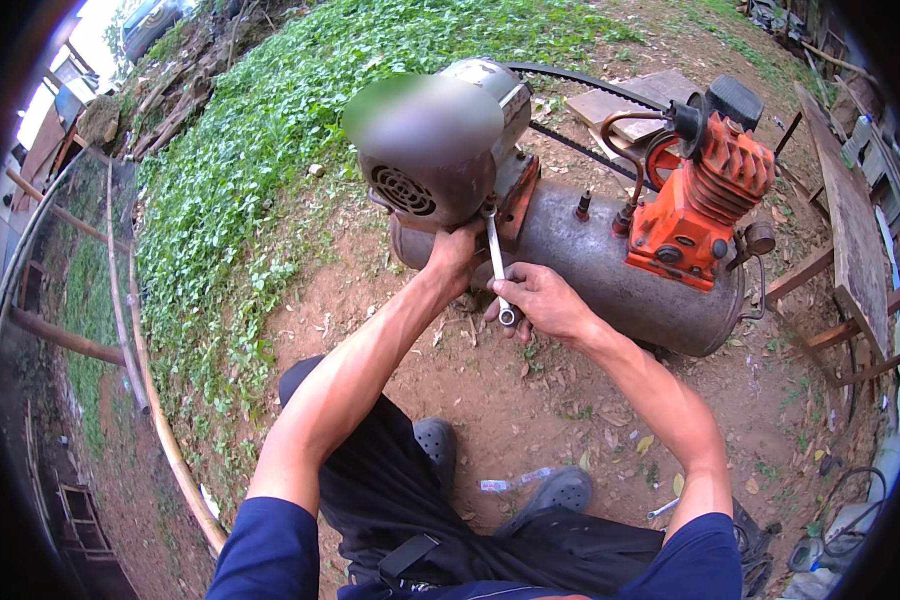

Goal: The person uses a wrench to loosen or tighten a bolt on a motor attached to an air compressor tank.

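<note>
A grey air tank [610, 275] lies on bare earth, carrying a grey electric motor [450, 175] and an orange compressor pump [705, 195], joined by a black belt [580, 150]. My right hand [540, 300] grips the lower end of a silver wrench [497, 260], whose upper end sits at the orange motor mount [518, 195]. My left hand [455, 250] presses against the underside of the motor beside the wrench's head; its fingers are partly hidden.
Green ground cover [270, 150] spreads to the left and back. Wooden planks [850, 230] and a bench frame stand at the right. Bamboo poles [160, 420] lie at the left. My grey shoes [560, 490] rest on the dirt, with a small plastic wrapper [510, 483] between them.
</note>
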The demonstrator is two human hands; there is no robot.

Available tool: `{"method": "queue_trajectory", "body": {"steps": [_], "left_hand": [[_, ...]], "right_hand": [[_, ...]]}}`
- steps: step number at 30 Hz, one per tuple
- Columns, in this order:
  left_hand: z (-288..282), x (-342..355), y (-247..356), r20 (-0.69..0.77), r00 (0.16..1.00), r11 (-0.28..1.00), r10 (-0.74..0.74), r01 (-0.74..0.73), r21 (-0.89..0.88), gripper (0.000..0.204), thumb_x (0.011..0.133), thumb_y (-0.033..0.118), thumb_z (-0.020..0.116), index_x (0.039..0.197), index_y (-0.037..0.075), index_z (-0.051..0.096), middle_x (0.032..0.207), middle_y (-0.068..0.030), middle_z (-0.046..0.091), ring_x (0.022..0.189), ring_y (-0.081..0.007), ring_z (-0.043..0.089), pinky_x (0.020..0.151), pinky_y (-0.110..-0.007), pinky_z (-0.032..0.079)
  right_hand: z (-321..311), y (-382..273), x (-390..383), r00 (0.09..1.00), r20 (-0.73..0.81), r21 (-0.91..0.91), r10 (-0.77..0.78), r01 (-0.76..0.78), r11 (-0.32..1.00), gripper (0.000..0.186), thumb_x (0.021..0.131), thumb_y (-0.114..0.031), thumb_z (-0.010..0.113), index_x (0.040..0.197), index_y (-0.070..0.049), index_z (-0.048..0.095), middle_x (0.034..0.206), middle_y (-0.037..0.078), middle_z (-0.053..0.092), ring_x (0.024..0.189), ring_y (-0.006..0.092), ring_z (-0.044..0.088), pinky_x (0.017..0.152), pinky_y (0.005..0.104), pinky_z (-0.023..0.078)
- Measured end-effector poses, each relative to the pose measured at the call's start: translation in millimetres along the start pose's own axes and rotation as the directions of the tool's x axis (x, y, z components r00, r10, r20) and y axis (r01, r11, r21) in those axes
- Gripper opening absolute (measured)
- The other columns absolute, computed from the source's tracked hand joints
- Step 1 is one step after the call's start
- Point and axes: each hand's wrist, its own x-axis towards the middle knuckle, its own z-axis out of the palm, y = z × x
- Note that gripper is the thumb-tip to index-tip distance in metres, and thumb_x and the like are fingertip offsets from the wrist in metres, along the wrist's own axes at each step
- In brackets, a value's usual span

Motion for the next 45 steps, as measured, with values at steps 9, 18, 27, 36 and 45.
{"method": "queue_trajectory", "body": {"steps": [9,18,27,36,45], "left_hand": [[-6,5,-4,0.039,0.999,0.999,-0.002,0.004,-0.049,0.030,0.093,0.016,0.060,0.120,0.003,0.058,0.108,-0.0089,0.065,0.097,-0.0220,0.062,0.086,-0.040,0.050],[-9,8,-6,0.100,0.995,0.996,0.023,-0.013,-0.094,0.029,0.094,0.016,0.059,0.119,0.002,0.058,0.103,-0.0105,0.065,0.088,-0.0227,0.063,0.077,-0.039,0.052],[-4,3,-1,0.035,0.999,0.999,-0.001,0.002,-0.049,0.026,0.095,0.015,0.057,0.117,0.002,0.059,0.097,-0.0101,0.064,0.080,-0.0208,0.061,0.072,-0.039,0.051],[-12,16,-11,0.093,0.995,0.999,0.037,-0.034,-0.033,0.029,0.095,0.017,0.057,0.119,0.001,0.057,0.104,-0.0126,0.065,0.091,-0.0228,0.063,0.081,-0.039,0.051],[0,3,1,0.057,0.998,0.999,-0.015,0.017,-0.037,0.031,0.092,0.015,0.061,0.120,0.002,0.057,0.108,-0.0082,0.064,0.098,-0.0207,0.062,0.082,-0.038,0.050]], "right_hand": [[0,-14,8,0.998,-0.056,0.082,-0.035,0.039,0.996,0.030,0.101,-0.024,0.052,0.111,0.004,0.054,0.085,0.014,0.070,0.057,0.0142,0.064,0.044,0.0238,0.049],[7,-17,11,1.000,-0.024,0.178,-0.011,0.015,0.984,0.027,0.100,-0.023,0.053,0.107,0.003,0.053,0.084,0.016,0.069,0.059,0.0162,0.066,0.046,0.0251,0.053],[11,-20,7,1.000,-0.012,0.169,0.002,0.000,0.986,0.026,0.101,-0.021,0.052,0.107,0.004,0.053,0.086,0.017,0.069,0.060,0.0178,0.066,0.048,0.0281,0.055],[7,-21,10,0.998,-0.056,0.180,-0.005,0.015,0.984,0.025,0.101,-0.022,0.052,0.103,0.003,0.055,0.083,0.015,0.069,0.058,0.0166,0.064,0.047,0.0275,0.053],[4,-26,5,0.994,-0.112,0.137,-0.012,0.027,0.990,0.026,0.102,-0.024,0.051,0.103,0.002,0.056,0.075,0.010,0.065,0.050,0.0099,0.055,0.041,0.0247,0.043]]}}
